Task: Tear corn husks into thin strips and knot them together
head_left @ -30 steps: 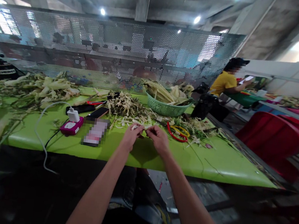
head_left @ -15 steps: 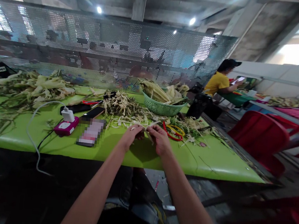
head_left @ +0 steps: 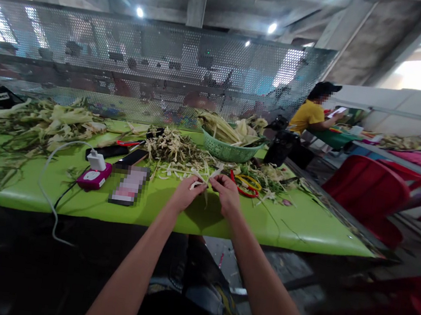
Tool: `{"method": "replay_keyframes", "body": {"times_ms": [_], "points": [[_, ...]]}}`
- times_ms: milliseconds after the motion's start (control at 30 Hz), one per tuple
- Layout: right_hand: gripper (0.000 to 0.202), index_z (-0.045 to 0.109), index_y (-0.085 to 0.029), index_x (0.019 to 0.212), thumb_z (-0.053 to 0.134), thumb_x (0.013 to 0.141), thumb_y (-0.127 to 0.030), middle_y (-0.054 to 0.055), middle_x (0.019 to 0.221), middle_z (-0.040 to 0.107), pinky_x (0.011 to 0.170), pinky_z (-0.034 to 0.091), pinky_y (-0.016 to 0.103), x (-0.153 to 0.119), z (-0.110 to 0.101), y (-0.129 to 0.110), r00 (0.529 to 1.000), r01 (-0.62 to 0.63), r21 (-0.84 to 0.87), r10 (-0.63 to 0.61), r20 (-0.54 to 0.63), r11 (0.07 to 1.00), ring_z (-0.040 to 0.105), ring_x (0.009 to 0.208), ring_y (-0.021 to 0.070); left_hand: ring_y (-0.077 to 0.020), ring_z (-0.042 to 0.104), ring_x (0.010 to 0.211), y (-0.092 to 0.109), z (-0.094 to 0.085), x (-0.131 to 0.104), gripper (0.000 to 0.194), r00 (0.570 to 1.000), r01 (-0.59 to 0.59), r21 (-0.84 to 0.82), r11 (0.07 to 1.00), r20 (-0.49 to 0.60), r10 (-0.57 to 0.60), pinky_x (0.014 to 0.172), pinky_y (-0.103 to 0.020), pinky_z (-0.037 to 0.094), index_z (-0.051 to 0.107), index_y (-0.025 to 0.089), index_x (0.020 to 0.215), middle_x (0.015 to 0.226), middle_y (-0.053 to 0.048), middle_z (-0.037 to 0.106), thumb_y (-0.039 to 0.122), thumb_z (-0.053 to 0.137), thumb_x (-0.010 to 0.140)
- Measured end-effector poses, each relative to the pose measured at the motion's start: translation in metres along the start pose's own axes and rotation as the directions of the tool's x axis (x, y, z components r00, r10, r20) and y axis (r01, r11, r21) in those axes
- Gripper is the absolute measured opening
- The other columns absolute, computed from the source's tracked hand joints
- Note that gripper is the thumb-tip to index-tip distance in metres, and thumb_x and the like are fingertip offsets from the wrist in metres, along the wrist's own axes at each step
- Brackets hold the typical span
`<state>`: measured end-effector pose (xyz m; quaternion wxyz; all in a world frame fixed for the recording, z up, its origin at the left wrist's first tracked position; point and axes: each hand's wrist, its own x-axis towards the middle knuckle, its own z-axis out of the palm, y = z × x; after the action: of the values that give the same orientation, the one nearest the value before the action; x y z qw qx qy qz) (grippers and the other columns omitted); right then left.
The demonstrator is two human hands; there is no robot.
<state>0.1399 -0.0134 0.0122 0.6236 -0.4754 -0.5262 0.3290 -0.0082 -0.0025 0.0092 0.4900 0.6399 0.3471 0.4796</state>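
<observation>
Between my two hands, just above the front part of the green table, are pale strips of corn husk [head_left: 206,179] that cross and stick out above and below the fingers. My left hand [head_left: 187,192] pinches the strips from the left side. From the right, my right hand [head_left: 226,194] pinches them close to the left fingertips. Behind the hands lies a heap of small knotted husk pieces [head_left: 175,146], with loose pale scraps in front of it. Scissors with red and yellow handles [head_left: 249,183] lie just right of my right hand.
A green basket [head_left: 228,151] of dried husks stands behind the hands. To the left are a phone [head_left: 129,185], a dark phone [head_left: 132,158], a purple power socket [head_left: 94,178] with a white charger, and a husk pile [head_left: 59,121]. A person in yellow [head_left: 306,115] sits at right.
My fingers have shifted slightly on the husk strips, and more of the pale strips now show above and between them. The left hand has turned a little towards the right.
</observation>
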Motion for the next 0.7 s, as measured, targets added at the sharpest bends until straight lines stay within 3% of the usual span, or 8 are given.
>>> {"method": "replay_keyframes", "body": {"times_ms": [100, 200, 333, 533, 700], "points": [[0.042, 0.059, -0.022, 0.107, 0.071, 0.070, -0.039, 0.005, 0.108, 0.058, 0.080, 0.042, 0.035, 0.001, -0.006, -0.003, 0.976, 0.191, -0.192, -0.208, -0.072, 0.963, 0.052, 0.091, 0.0203, -0.0134, 0.050, 0.066, -0.002, 0.000, 0.001, 0.014, 0.999, -0.029, 0.090, 0.996, -0.023, 0.031, 0.063, -0.025, 0.037, 0.061, 0.017, 0.072, 0.069, 0.000, 0.060, 0.030, 0.062, 0.074], [0.028, 0.067, -0.024, 0.101, 0.068, 0.077, -0.039, 0.007, 0.118, 0.057, 0.095, 0.035, 0.042, 0.001, -0.007, -0.005, 0.930, 0.348, -0.420, -0.366, 0.041, 0.838, 0.050, 0.109, 0.0248, -0.0135, 0.050, 0.066, -0.004, 0.001, 0.003, 0.010, 0.998, -0.061, 0.164, 0.985, -0.019, 0.065, 0.063, -0.024, 0.037, 0.062, 0.017, 0.071, 0.068, 0.000, 0.060, 0.027, 0.062, 0.072], [0.015, 0.068, -0.023, 0.077, 0.067, 0.078, -0.037, 0.007, 0.104, 0.064, 0.097, 0.034, 0.045, 0.002, -0.004, -0.003, 0.924, 0.381, -0.426, -0.352, 0.148, 0.821, 0.056, 0.103, 0.0252, -0.0122, 0.047, 0.061, -0.007, 0.003, 0.004, 0.011, 0.997, -0.051, 0.171, 0.984, -0.042, 0.059, 0.059, -0.024, 0.035, 0.062, 0.016, 0.067, 0.063, 0.001, 0.056, 0.026, 0.062, 0.072], [0.014, 0.062, -0.022, 0.075, 0.061, 0.079, -0.035, 0.005, 0.093, 0.063, 0.089, 0.041, 0.040, 0.003, 0.002, -0.001, 0.951, 0.306, -0.300, -0.278, 0.135, 0.904, 0.057, 0.093, 0.0228, -0.0122, 0.046, 0.062, -0.009, 0.002, 0.003, 0.015, 0.996, -0.081, 0.117, 0.990, -0.021, 0.084, 0.060, -0.024, 0.035, 0.062, 0.015, 0.069, 0.065, 0.001, 0.056, 0.029, 0.061, 0.074], [0.014, 0.059, -0.021, 0.074, 0.061, 0.078, -0.034, 0.004, 0.087, 0.061, 0.082, 0.044, 0.037, 0.002, 0.002, 0.000, 0.968, 0.250, -0.269, -0.236, 0.083, 0.930, 0.056, 0.086, 0.0212, -0.0125, 0.047, 0.063, -0.006, 0.000, 0.001, 0.012, 0.983, -0.164, 0.182, 0.969, 0.108, 0.146, 0.062, -0.024, 0.035, 0.062, 0.015, 0.067, 0.064, 0.001, 0.055, 0.024, 0.059, 0.075]]}}
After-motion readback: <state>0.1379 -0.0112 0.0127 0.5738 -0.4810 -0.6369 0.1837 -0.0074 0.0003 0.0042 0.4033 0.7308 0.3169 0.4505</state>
